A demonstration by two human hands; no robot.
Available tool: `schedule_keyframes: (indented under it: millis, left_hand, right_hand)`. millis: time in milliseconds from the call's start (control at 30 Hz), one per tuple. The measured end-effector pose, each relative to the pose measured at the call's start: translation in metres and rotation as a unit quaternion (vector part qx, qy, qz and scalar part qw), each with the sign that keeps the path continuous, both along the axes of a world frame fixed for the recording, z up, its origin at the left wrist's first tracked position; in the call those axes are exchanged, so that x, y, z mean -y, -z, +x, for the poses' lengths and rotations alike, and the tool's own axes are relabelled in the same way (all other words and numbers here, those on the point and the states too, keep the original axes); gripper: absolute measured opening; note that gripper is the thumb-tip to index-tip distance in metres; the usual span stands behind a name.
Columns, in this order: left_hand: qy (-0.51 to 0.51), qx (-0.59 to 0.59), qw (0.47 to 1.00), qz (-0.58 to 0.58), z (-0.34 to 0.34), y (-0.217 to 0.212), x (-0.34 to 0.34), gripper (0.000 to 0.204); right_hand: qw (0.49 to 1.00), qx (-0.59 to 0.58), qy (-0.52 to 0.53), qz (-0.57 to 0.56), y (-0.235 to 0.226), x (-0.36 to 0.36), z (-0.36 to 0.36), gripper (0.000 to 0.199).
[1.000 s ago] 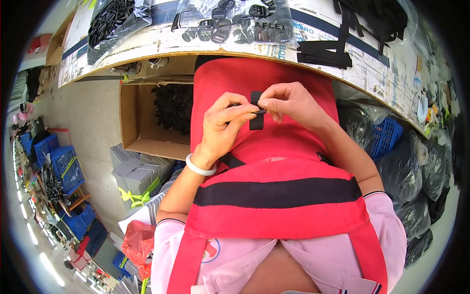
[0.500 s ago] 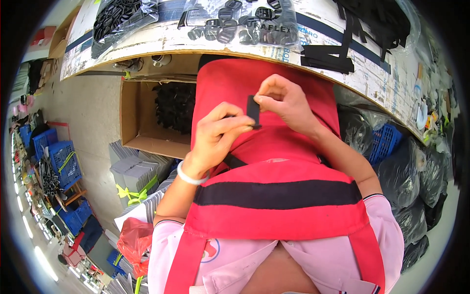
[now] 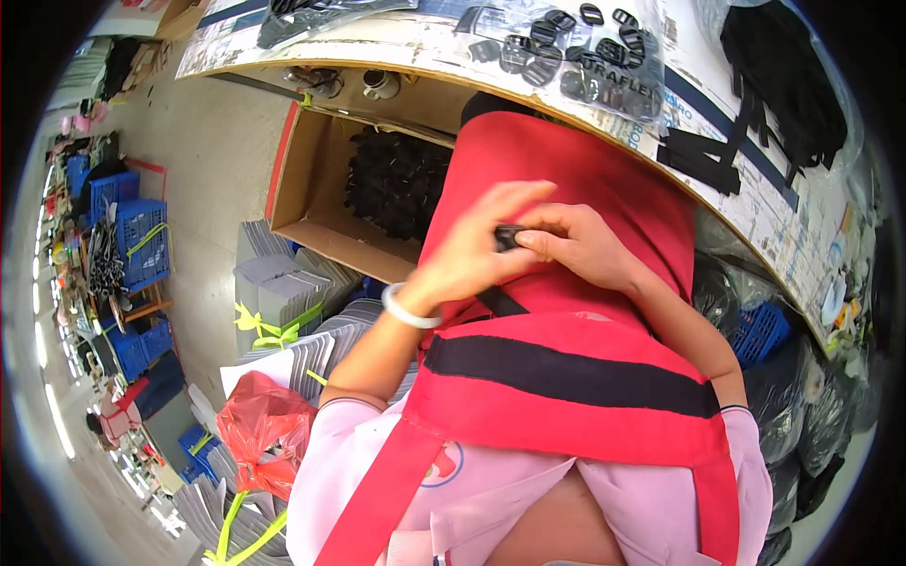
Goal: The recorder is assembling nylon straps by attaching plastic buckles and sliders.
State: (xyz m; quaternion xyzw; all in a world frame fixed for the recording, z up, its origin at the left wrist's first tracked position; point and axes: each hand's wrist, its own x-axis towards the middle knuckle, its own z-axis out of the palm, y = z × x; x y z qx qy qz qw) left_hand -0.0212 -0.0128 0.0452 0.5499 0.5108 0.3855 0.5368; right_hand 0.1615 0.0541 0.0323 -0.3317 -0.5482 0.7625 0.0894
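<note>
Over my lap, covered by a red apron (image 3: 566, 160), my two hands meet around a small black strap piece (image 3: 508, 237). My right hand (image 3: 587, 247) pinches it between thumb and bent fingers. Against its other side lies my left hand (image 3: 472, 250), smeared by motion, its upper fingers stretched out; its grip cannot be made out. Most of the piece is hidden between the hands. Past them on the table lies a clear plastic bag (image 3: 590, 102) with several black plastic buckles (image 3: 545, 33). Black straps (image 3: 703, 158) are at the table's right.
Left of my lap stands an open cardboard box (image 3: 335, 247) holding many small black pieces (image 3: 396, 184). Bundled grey sheets (image 3: 293, 288) and a red plastic bag (image 3: 264, 429) are at my left. The table edge (image 3: 415, 68) runs ahead. Black bags (image 3: 774, 396) and a blue basket (image 3: 760, 332) sit right.
My hands have come closer together, and the black strap piece stretched between them is now mostly covered. My view has shifted left, so the table and box appear further right.
</note>
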Motion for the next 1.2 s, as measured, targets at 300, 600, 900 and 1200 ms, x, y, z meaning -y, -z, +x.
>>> schedule_keyframes:
  millis: [300,600,900,1200]
  left_hand:
    - [-0.100,0.209,0.941,-0.247,-0.005,0.021,-0.023,0.036]
    - [-0.010,0.161,0.952,-0.261,0.021,0.035,-0.038,0.019]
    - [-0.095,0.412,0.835,-0.353,0.033,0.056,-0.039,0.023]
    - [-0.051,0.329,0.882,-0.332,0.046,0.044,-0.048,0.022]
  right_hand:
    - [0.988,-0.013,0.150,0.021,0.006,-0.019,0.035,0.018]
    - [0.955,0.072,0.081,0.277,-0.001,-0.036,0.064,0.014]
    - [0.675,0.518,0.294,0.436,0.003,-0.172,0.213,0.029]
    - [0.687,0.232,0.407,0.555,0.014,-0.194,0.203,0.022]
